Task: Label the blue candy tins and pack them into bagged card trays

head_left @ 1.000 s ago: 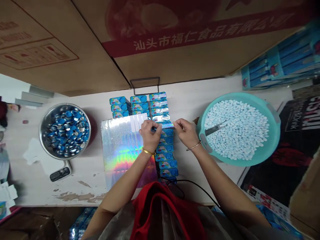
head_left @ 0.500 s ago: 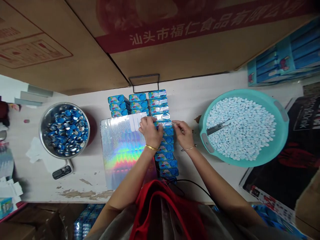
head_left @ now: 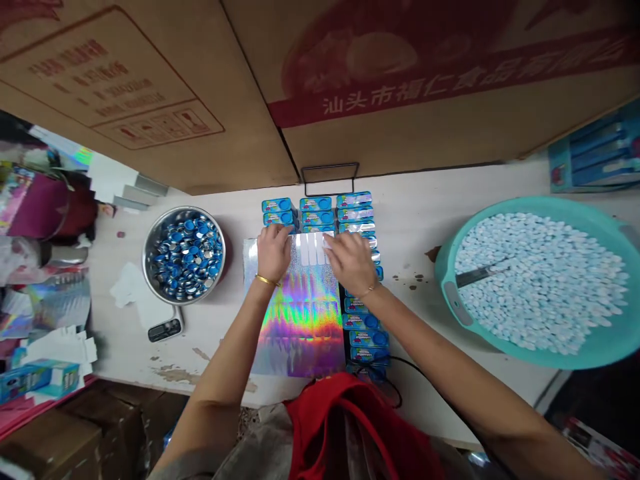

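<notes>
A shiny rainbow-coloured sticker sheet (head_left: 300, 320) lies over part of the rows of small blue tins (head_left: 367, 339). Several pale blank strips show along its top. My left hand (head_left: 273, 252) grips the sheet's top left edge, fingers curled over it. At the top right, my right hand (head_left: 350, 261) has its thumb and fingertips pinched on a sticker at the sheet's edge; the fingers partly hide it. Silvery stickers lie across the upper tins of the right-hand column (head_left: 355, 215). Other tins (head_left: 277, 205) stand behind the sheet.
To the left are a metal bowl (head_left: 220, 267) of blue-and-silver round pieces and a small device with a display (head_left: 165, 330). A turquoise basin (head_left: 450, 293) of pale sweets with a metal tool (head_left: 480, 273) stands right. Large cartons (head_left: 240, 153) and a wire stand (head_left: 330, 167) border the back.
My left hand has left the right-hand tin column for the sheet's top left edge. My right hand has moved from that column onto the sheet's top right. The view has shifted left.
</notes>
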Motion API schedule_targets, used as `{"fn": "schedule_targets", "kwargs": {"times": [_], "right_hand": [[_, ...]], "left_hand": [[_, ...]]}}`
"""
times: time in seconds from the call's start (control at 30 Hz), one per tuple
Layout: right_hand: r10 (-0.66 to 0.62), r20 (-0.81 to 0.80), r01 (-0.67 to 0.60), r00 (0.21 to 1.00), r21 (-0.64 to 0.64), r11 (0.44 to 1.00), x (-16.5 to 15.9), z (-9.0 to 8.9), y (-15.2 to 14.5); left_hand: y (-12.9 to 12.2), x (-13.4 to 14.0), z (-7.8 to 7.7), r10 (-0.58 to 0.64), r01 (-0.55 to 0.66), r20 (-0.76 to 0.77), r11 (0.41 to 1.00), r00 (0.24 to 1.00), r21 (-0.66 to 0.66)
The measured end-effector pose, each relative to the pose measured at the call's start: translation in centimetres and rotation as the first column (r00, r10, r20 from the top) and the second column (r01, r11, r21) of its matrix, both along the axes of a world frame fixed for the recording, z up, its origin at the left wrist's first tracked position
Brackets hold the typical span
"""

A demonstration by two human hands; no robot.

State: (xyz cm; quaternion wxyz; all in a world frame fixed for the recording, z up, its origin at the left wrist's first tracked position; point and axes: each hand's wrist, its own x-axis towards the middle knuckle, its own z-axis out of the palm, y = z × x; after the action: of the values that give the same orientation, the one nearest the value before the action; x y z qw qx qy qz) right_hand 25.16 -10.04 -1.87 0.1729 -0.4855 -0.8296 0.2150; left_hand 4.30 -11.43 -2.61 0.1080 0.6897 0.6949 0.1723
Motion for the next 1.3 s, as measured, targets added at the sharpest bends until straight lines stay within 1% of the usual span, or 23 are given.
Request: {"fn": "schedule_targets", "kwargs": {"times": [0.07, 0.17, 0.27, 0.37, 0.47, 0.63, 0.7, 0.8, 0.87, 0.93, 1.0, 1.03, 1.07, 1.1, 1.13, 1.17, 1.2, 1.23, 1.27, 1.3], "right_hand": [[0.093, 0.056, -0.091, 0.994, -0.043, 0.995, -2.8, -0.6, 0.6], [0.117, 0.117, -0.106, 0.986, -0.094, 0.990, -4.9, -1.7, 1.0], [0.109, 0.116, -0.097, 0.987, -0.105, 0.990, -5.0, -2.4, 1.0], [0.111, 0.100, -0.101, 0.989, -0.103, 0.990, -4.6, -2.6, 1.0], [0.104, 0.088, -0.094, 0.991, -0.109, 0.990, -4.6, -2.6, 0.9], [0.089, 0.097, -0.078, 0.991, -0.116, 0.990, -4.8, -2.6, 0.9], [0.088, 0.099, -0.077, 0.991, -0.117, 0.990, -4.8, -2.6, 0.9], [0.086, 0.090, -0.075, 0.992, -0.116, 0.990, -4.8, -2.7, 0.8], [0.080, 0.085, -0.070, 0.993, -0.116, 0.991, -4.8, -2.8, 0.9], [0.075, 0.076, -0.065, 0.994, -0.125, 0.990, -4.9, -2.9, 1.1], [0.071, 0.033, -0.066, 0.997, -0.145, 0.987, -4.8, -2.8, 1.4], [0.067, -0.020, -0.069, 0.998, -0.158, 0.985, -4.6, -2.7, 1.4], [0.049, -0.101, -0.066, 0.994, -0.175, 0.982, -4.3, -2.4, 1.3], [0.008, -0.206, -0.050, 0.978, -0.201, 0.978, -3.9, -2.1, 0.9], [-0.057, -0.323, -0.025, 0.945, -0.245, 0.969, -3.3, -1.7, 0.4], [-0.138, -0.432, -0.005, 0.891, -0.312, 0.950, -2.6, -1.2, -0.4], [-0.222, -0.517, 0.000, 0.826, -0.395, 0.919, -1.8, -0.7, -1.4], [-0.300, -0.571, -0.014, 0.764, -0.480, 0.877, -0.8, 0.0, -2.5], [-0.365, -0.595, -0.039, 0.716, -0.556, 0.830, 0.1, 0.6, -3.7], [-0.413, -0.602, -0.067, 0.684, -0.615, 0.786, 1.1, 1.3, -4.9]], "left_hand": [[0.3, -1.5, -0.5, -0.076, 0.073, -0.053, 0.996, 0.996, -0.048], [0.6, -1.7, -1.0, -0.157, 0.151, -0.080, 0.986, 0.984, -0.072], [0.6, -1.1, -0.9, -0.169, 0.163, -0.086, 0.984, 0.982, -0.072], [0.7, -1.0, -0.7, -0.156, 0.151, -0.061, 0.985, 0.986, -0.078], [0.8, -1.2, -0.6, -0.189, 0.188, 0.000, 0.979, 0.982, -0.080], [0.8, -1.3, -0.8, -0.185, 0.189, 0.096, 0.981, 0.978, -0.037], [0.7, -1.1, -1.0, -0.204, 0.208, 0.089, 0.978, 0.975, -0.034], [0.1, -0.7, -0.9, -0.223, 0.223, 0.015, 0.974, 0.975, -0.045], [-0.9, -0.3, -0.2, -0.219, 0.218, -0.014, 0.975, 0.976, -0.051], [-2.5, 0.2, 1.0, -0.187, 0.188, 0.013, 0.980, 0.982, -0.060], [-4.6, 1.0, 2.8, -0.098, 0.105, 0.112, 0.993, 0.989, -0.056], [-5.6, 1.6, 3.9, -0.021, 0.030, 0.195, 0.998, 0.981, -0.046], [-6.6, 2.2, 4.9, 0.077, -0.070, 0.305, 0.997, 0.949, -0.035], [-7.4, 2.9, 5.8, 0.183, -0.188, 0.435, 0.982, 0.882, -0.034], [-8.0, 3.6, 6.6, 0.278, -0.303, 0.568, 0.952, 0.775, -0.053], [-8.4, 4.4, 7.2, 0.348, -0.394, 0.687, 0.914, 0.638, -0.097], [-8.7, 5.3, 7.7, 0.390, -0.447, 0.778, 0.880, 0.493, -0.158], [-8.7, 6.1, 7.9, 0.411, -0.466, 0.838, 0.857, 0.359, -0.220], [-8.7, 7.0, 8.0, 0.421, -0.461, 0.872, 0.844, 0.251, -0.275], [-8.6, 7.9, 7.8, 0.430, -0.442, 0.887, 0.838, 0.171, -0.321]]}}
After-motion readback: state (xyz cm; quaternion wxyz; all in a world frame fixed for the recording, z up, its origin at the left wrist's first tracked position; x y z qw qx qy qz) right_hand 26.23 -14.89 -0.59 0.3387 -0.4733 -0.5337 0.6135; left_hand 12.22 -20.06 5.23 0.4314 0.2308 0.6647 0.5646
